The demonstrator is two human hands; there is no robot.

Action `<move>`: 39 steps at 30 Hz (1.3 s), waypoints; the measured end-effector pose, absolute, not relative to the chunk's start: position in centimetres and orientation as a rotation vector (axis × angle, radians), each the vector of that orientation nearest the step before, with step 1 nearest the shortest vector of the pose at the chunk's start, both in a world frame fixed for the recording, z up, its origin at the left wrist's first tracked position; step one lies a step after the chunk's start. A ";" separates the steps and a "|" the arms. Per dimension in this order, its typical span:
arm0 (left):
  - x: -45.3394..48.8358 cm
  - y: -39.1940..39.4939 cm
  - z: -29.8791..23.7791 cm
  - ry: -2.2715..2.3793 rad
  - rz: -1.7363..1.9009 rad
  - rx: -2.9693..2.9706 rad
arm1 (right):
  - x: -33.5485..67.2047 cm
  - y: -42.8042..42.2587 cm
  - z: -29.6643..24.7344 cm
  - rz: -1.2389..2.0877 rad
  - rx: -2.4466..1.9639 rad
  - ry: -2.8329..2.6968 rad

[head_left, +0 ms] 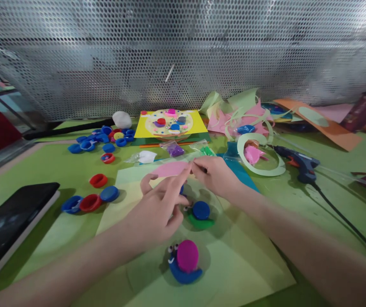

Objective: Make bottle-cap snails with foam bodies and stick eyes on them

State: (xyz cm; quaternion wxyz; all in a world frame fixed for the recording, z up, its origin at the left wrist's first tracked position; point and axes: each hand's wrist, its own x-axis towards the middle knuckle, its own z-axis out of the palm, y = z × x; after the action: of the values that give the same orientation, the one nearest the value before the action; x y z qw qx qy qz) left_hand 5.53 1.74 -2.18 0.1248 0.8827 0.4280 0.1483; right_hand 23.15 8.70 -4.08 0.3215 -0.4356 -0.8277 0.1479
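Note:
My left hand is over the pale paper sheet, its index finger stretched out and the other fingers loosely bent and apart. At that fingertip my right hand is pinched closed; anything between its fingers is too small or hidden. Partly covered by my left hand is a blue piece. Just below the hands lies a snail figure with a blue cap shell and a green clay body. Nearer to me is another snail with a magenta shell, a blue clay body and googly eyes.
Red and blue bottle caps are at left, beside a black phone. Clay packets and a decorated yellow card lie behind. A glue gun with its cord, a paper ring and paper scraps occupy the right.

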 end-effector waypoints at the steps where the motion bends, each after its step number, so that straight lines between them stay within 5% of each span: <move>1: 5.5 1.7 -2.1 1.256 0.444 2.567 | 23.2 8.7 -4.0 0.383 -1.141 -2.167; 17: 0.7 3.5 -0.7 1.770 0.635 2.449 | 26.1 9.5 -2.9 -0.122 -1.327 -2.453; 29: 0.8 3.0 -0.8 1.668 0.462 2.622 | 24.9 9.7 -3.9 -0.740 -0.987 -2.592; 39: 1.3 2.5 -1.6 1.568 0.640 2.745 | 24.1 8.2 -2.8 -0.781 -0.699 -2.314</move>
State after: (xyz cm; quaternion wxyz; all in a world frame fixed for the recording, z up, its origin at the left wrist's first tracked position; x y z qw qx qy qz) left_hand 1.27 2.46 -1.64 -0.0417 0.8503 0.4857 0.1983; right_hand 24.12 8.22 -2.78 0.2962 -0.2627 -0.8700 -0.2938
